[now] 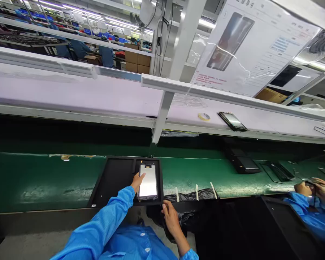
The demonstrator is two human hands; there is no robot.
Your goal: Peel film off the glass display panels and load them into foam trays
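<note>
A black two-pocket tray (111, 180) lies on the green conveyor belt (43, 180). In its right pocket rests a phone screen panel (148, 182) with a pale reflective face. My left hand (137, 180) reaches over the tray, fingers extended and touching the panel's left edge. My right hand (171, 219) is lower, at the near edge of the belt, its fingers curled on a black plastic bag (189, 196) hanging there. Both arms wear blue sleeves.
A white shelf (97, 97) runs above the belt, carrying a tape roll (204, 116) and a stack of panels (233, 121). More black trays (243, 164) sit further right on the belt. A co-worker's hands (314, 186) in blue sleeves work at the right edge.
</note>
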